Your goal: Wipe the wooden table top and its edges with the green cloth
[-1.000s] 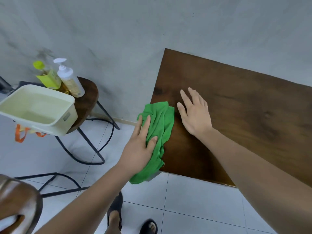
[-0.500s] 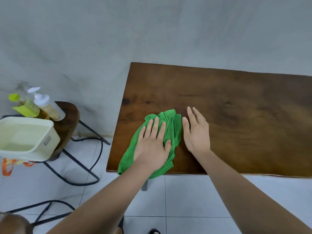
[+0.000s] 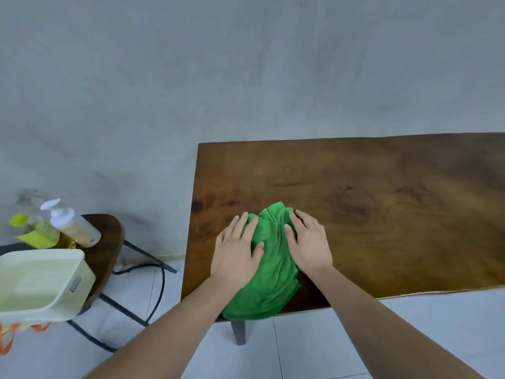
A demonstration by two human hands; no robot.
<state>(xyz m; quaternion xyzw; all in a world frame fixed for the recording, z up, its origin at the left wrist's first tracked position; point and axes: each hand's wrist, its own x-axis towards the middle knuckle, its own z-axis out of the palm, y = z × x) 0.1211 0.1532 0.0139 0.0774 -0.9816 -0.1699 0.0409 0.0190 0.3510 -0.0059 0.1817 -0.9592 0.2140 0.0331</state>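
Head view, looking down on the near left corner of the wooden worktop (image 3: 382,214), which stands against a grey wall (image 3: 246,64).

The green cloth (image 3: 274,274) lies bunched on the worktop toward its 7 o'clock corner. The cloth's lower end reaches the near edge and appears to hang slightly over it, just above a dark table leg (image 3: 238,332).

The left hand (image 3: 236,255) lies palm down on the 9 o'clock side of the cloth. Its fingers are extended and only slightly spread. The thumb rests on the fabric, and the fingertips reach the cloth's margin next to bare wood.

The right hand (image 3: 310,247) lies palm down on the 3 o'clock side of the cloth, with its fingers loosely straight and pointing toward 11 o'clock. Neither hand curls round or pinches the fabric; both press it flat against the wood.

At 9 o'clock from the worktop, and well apart from it, stands a dark stool (image 3: 109,242) on black metal legs. The stool carries a white pump bottle (image 3: 73,228), a yellow-green bottle (image 3: 35,233) and a pale tub (image 3: 41,283); all three are blurred. Orange straps (image 3: 8,340) hang below the tub. The floor (image 3: 355,337) is pale tile.
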